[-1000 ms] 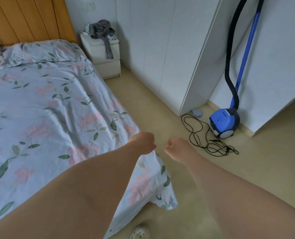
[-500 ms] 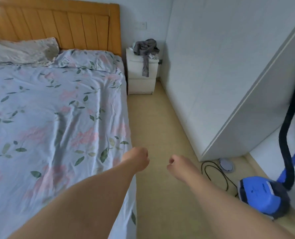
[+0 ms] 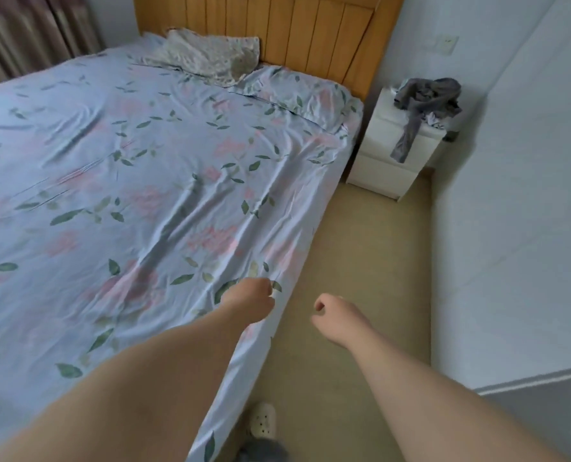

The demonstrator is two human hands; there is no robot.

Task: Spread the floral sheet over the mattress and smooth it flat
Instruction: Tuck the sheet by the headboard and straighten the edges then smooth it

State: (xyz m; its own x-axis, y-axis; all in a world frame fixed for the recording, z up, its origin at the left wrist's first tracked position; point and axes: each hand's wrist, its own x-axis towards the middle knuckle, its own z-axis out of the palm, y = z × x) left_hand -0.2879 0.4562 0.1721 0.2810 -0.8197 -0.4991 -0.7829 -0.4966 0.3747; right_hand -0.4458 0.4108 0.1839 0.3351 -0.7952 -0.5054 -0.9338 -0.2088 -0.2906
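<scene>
As floral sheet point(image 3: 144, 181) lies creased, nightstand point(image 3: 385, 161), clothes point(image 3: 425, 98)

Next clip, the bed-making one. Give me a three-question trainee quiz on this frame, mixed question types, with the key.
1. True or false: the floral sheet lies perfectly smooth across the bed.
2. The right hand is over: A) the pillow, B) the floor, C) the headboard.
3. Fill in: a grey garment is draped over the white ___.

Key: 1 false, creases run across it; 2 B; 3 nightstand.
</scene>
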